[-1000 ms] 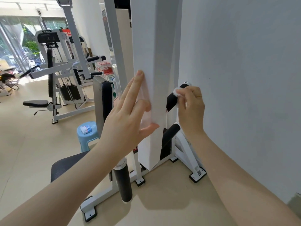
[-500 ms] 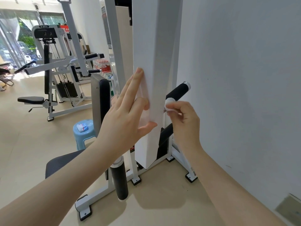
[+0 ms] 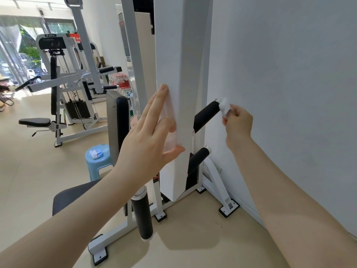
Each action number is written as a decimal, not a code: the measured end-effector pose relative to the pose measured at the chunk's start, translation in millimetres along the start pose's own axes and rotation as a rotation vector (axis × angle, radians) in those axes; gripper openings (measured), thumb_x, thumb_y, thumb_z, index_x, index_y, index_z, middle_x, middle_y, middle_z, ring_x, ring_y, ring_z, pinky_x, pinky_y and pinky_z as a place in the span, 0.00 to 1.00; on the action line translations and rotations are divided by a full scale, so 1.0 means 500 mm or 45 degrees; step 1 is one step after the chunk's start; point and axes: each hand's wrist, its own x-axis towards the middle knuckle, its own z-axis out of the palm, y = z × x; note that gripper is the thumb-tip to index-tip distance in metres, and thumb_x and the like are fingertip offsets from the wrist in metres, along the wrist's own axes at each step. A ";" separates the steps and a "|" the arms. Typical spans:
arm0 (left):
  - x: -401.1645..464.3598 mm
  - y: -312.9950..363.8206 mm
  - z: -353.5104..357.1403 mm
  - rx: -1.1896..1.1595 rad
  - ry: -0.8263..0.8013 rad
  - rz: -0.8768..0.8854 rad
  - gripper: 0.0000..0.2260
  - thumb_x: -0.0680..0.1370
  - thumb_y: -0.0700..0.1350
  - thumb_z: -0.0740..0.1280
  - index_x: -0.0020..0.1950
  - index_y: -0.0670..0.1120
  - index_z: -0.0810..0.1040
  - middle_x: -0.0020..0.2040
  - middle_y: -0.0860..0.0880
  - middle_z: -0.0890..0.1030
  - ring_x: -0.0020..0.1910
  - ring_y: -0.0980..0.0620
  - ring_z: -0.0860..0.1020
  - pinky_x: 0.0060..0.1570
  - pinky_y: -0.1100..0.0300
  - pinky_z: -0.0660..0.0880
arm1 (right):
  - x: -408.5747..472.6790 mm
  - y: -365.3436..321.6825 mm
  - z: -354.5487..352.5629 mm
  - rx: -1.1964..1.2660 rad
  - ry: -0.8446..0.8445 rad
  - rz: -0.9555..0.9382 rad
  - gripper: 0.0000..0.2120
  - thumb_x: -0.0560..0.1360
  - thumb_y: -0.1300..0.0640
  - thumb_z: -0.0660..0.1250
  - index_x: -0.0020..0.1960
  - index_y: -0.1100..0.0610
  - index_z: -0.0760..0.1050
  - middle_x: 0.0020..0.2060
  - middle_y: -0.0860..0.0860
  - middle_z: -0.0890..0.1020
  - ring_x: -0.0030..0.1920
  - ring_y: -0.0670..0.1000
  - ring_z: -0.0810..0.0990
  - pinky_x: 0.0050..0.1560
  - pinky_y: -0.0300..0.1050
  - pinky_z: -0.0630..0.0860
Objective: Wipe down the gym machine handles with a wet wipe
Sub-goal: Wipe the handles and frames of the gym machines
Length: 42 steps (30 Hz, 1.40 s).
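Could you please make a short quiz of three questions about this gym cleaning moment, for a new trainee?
1. True or false: the left hand holds the wet wipe.
2. Which part of the upper handle does the wipe touch? A) the outer end B) the middle C) the base
3. Fill in: the left hand rests flat on the white ____.

Key: 1 false, the right hand pinches it; 2 A; 3 column.
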 end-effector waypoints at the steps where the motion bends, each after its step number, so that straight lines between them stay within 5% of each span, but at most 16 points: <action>1: 0.000 0.000 0.000 -0.001 -0.006 -0.005 0.16 0.72 0.56 0.61 0.47 0.44 0.71 0.74 0.37 0.58 0.72 0.44 0.56 0.61 0.53 0.63 | -0.017 0.003 0.000 0.309 -0.057 0.244 0.06 0.76 0.64 0.63 0.45 0.67 0.76 0.35 0.53 0.76 0.35 0.49 0.72 0.43 0.40 0.72; 4: -0.001 0.002 0.000 -0.021 -0.012 -0.022 0.15 0.72 0.57 0.61 0.47 0.46 0.69 0.74 0.38 0.57 0.73 0.46 0.53 0.63 0.50 0.61 | -0.070 0.007 -0.008 1.030 -0.254 0.684 0.09 0.76 0.72 0.58 0.54 0.65 0.73 0.40 0.56 0.77 0.36 0.49 0.76 0.38 0.38 0.77; 6: -0.001 0.004 -0.002 -0.030 -0.012 -0.027 0.14 0.72 0.57 0.60 0.48 0.47 0.68 0.74 0.38 0.57 0.72 0.45 0.54 0.63 0.50 0.62 | -0.090 0.011 -0.009 1.104 -0.303 0.699 0.13 0.76 0.72 0.58 0.59 0.65 0.72 0.42 0.57 0.78 0.35 0.48 0.76 0.36 0.36 0.77; 13: -0.001 -0.004 -0.007 -0.050 -0.025 -0.040 0.15 0.73 0.56 0.61 0.47 0.45 0.69 0.74 0.37 0.57 0.73 0.48 0.54 0.61 0.56 0.63 | -0.187 0.018 -0.008 0.553 -0.670 0.612 0.09 0.76 0.70 0.59 0.48 0.62 0.77 0.46 0.55 0.79 0.39 0.47 0.77 0.40 0.36 0.77; 17: -0.001 -0.002 -0.010 -0.070 -0.055 -0.055 0.15 0.72 0.56 0.62 0.48 0.45 0.69 0.75 0.38 0.56 0.73 0.44 0.57 0.62 0.56 0.62 | -0.189 0.023 -0.038 0.645 -0.392 0.638 0.09 0.75 0.71 0.60 0.46 0.60 0.76 0.46 0.56 0.77 0.41 0.48 0.75 0.38 0.37 0.76; 21: -0.008 0.014 -0.010 -0.226 -0.082 -0.143 0.13 0.72 0.54 0.65 0.50 0.49 0.68 0.76 0.42 0.49 0.75 0.49 0.46 0.69 0.52 0.52 | -0.256 0.015 -0.057 0.348 -0.362 0.095 0.13 0.74 0.70 0.60 0.40 0.55 0.77 0.35 0.46 0.78 0.38 0.47 0.75 0.44 0.41 0.74; 23: -0.012 0.020 -0.030 -0.340 -0.172 -0.390 0.16 0.71 0.52 0.69 0.56 0.53 0.70 0.77 0.45 0.44 0.75 0.49 0.42 0.70 0.53 0.46 | -0.317 0.017 -0.058 0.099 -0.421 -0.288 0.14 0.72 0.67 0.61 0.42 0.50 0.78 0.36 0.43 0.78 0.40 0.45 0.76 0.44 0.39 0.73; 26: -0.032 0.000 -0.065 -0.591 -0.627 -0.755 0.31 0.70 0.52 0.71 0.70 0.60 0.62 0.72 0.50 0.63 0.70 0.48 0.63 0.68 0.49 0.62 | -0.389 0.049 -0.051 -0.151 -0.430 -0.548 0.10 0.72 0.57 0.59 0.43 0.48 0.79 0.40 0.39 0.77 0.44 0.42 0.77 0.46 0.32 0.71; 28: -0.055 -0.009 -0.086 -1.026 -0.823 -0.947 0.30 0.69 0.54 0.69 0.70 0.57 0.64 0.58 0.52 0.79 0.57 0.53 0.77 0.63 0.48 0.71 | -0.429 0.071 -0.044 -0.237 -0.400 -0.510 0.10 0.72 0.53 0.59 0.41 0.54 0.78 0.39 0.41 0.77 0.42 0.42 0.76 0.43 0.34 0.72; 30: -0.091 -0.001 -0.096 -1.295 -0.952 -0.954 0.19 0.74 0.52 0.65 0.64 0.52 0.73 0.49 0.53 0.84 0.50 0.55 0.81 0.61 0.51 0.73 | -0.463 0.083 -0.046 -0.253 -0.350 -0.424 0.12 0.72 0.52 0.60 0.38 0.59 0.76 0.35 0.48 0.76 0.37 0.45 0.74 0.40 0.41 0.72; 34: -0.136 0.038 -0.116 -1.510 -1.080 -0.651 0.10 0.76 0.43 0.66 0.57 0.48 0.79 0.52 0.53 0.83 0.50 0.61 0.80 0.48 0.74 0.73 | -0.506 0.077 -0.083 -0.272 -0.182 -0.344 0.04 0.69 0.63 0.64 0.37 0.61 0.75 0.35 0.54 0.76 0.39 0.56 0.75 0.40 0.47 0.72; 38: -0.151 0.057 -0.109 -1.596 -1.014 -0.599 0.09 0.74 0.42 0.68 0.54 0.47 0.80 0.50 0.52 0.84 0.50 0.60 0.81 0.52 0.72 0.74 | -0.547 0.122 -0.119 -0.377 -0.130 -0.183 0.04 0.71 0.63 0.64 0.39 0.59 0.77 0.39 0.52 0.77 0.41 0.60 0.78 0.42 0.51 0.76; 42: -0.158 0.049 -0.104 -1.630 -0.931 -0.560 0.08 0.74 0.41 0.69 0.52 0.47 0.80 0.46 0.54 0.84 0.44 0.64 0.80 0.43 0.78 0.71 | -0.595 0.237 -0.130 -0.880 -0.136 0.108 0.07 0.71 0.70 0.61 0.37 0.66 0.76 0.38 0.55 0.75 0.41 0.55 0.74 0.36 0.39 0.66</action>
